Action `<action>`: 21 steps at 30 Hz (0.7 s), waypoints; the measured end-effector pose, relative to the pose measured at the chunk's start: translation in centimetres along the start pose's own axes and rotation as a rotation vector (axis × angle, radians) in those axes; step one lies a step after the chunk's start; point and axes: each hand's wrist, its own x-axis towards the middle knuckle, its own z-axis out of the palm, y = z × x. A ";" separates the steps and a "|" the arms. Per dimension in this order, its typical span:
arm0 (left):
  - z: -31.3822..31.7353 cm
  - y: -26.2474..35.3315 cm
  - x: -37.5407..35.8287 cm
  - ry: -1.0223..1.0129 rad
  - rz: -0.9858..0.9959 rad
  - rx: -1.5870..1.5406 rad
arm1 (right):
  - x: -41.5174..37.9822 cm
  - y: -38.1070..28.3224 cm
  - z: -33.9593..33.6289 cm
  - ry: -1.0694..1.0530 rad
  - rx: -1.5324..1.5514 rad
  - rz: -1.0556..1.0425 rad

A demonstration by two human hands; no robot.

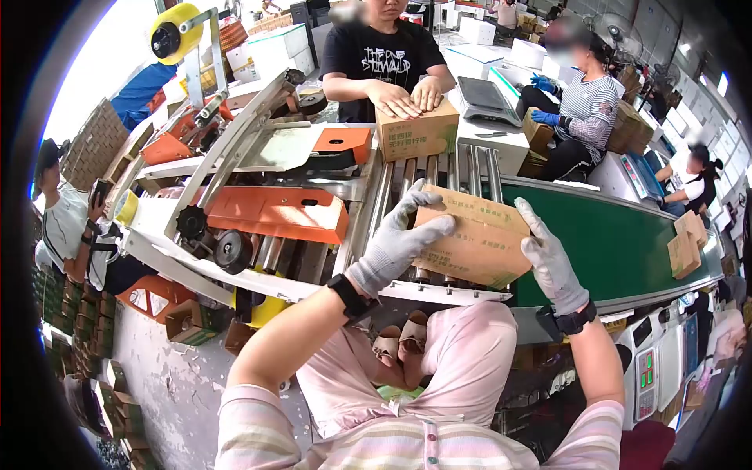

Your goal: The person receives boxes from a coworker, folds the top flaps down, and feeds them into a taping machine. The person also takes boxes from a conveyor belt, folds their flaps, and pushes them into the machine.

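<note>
Between my two gloved hands is a brown cardboard box (478,239) with green print, tilted above the metal rollers. My left hand (395,243) grips its left end, fingers over the upper edge. On the right end presses my right hand (552,258), its fingers along the side. Both hands wear pale grey gloves, with black bands at the wrists. Across the rollers stands a second printed cardboard box (419,131), with a co-worker's two bare hands flat on its top.
An orange-railed taping machine (274,213) with black knobs and wheels is at left. The green conveyor belt (595,235) runs off to the right, carrying small cartons (686,244) at its far end. A digital scale (645,376) stands lower right. Several co-workers sit or stand around.
</note>
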 end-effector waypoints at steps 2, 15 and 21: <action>0.8 -0.7 -0.3 0.022 0.028 -0.063 | 0.2 1.7 1.6 0.108 0.133 -0.001; -0.1 -1.2 -0.5 -0.039 0.040 -0.170 | 0.5 0.9 3.5 0.267 0.511 0.192; 1.8 0.0 1.3 0.202 -0.183 -0.055 | 1.4 0.8 3.3 0.242 0.710 0.258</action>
